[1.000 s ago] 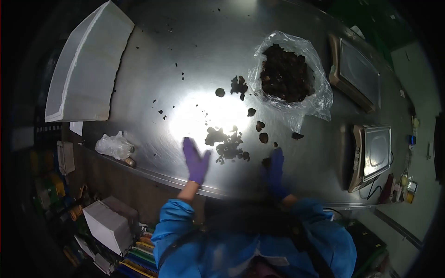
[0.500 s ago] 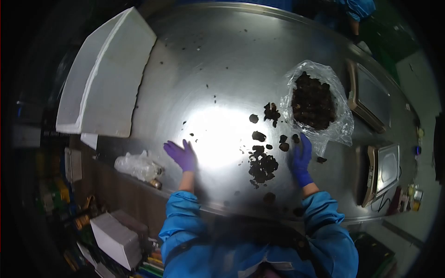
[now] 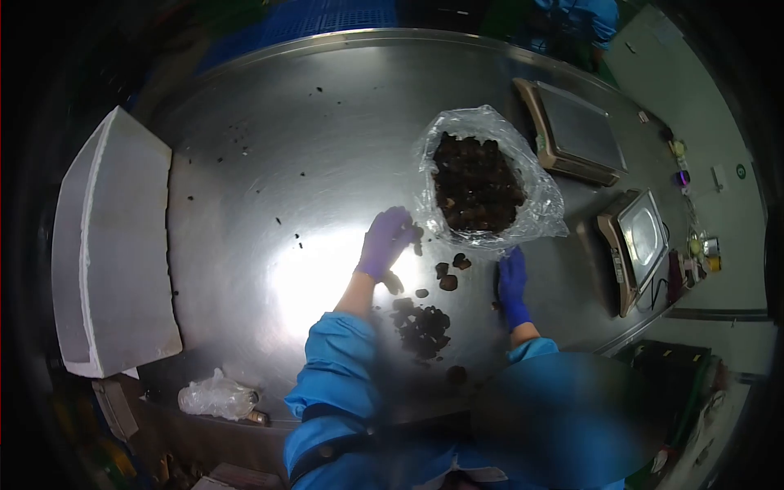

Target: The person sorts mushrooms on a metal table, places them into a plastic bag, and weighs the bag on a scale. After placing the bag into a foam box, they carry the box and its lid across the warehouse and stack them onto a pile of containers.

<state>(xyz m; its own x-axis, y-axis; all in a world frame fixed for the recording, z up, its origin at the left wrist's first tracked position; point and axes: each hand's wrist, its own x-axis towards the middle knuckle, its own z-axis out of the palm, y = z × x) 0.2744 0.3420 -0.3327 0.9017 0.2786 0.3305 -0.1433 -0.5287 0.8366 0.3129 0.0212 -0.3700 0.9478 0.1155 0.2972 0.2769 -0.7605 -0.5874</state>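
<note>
My left hand point(image 3: 384, 243), in a purple glove, is over the table left of the clear plastic bag point(image 3: 541, 214). Its fingers curl in against some dark brown mushroom-like pieces point(image 3: 418, 239), partly hidden by the hand. My right hand point(image 3: 513, 287), gloved the same way, has its fingers stretched out and their tips at the bag's lower edge; nothing shows in it. A mass of dark pieces point(image 3: 478, 184) fills the open bag. Between the hands lie a few loose pieces point(image 3: 448, 282), and nearer me a flat dark pile point(image 3: 423, 328).
Two scales, one at the back point(image 3: 580, 122) and one nearer point(image 3: 641, 237), stand right of the bag. A white foam box point(image 3: 126, 245) is at the left of the metal table point(image 3: 245, 269). A crumpled plastic bag point(image 3: 216, 398) lies at the near left edge. Another person's blue sleeve point(image 3: 603, 20) shows beyond the table.
My view has turned to the right. My left hand has moved right and forward, from bare table to the dark pieces beside the bag. My right hand stays near the bag's lower edge.
</note>
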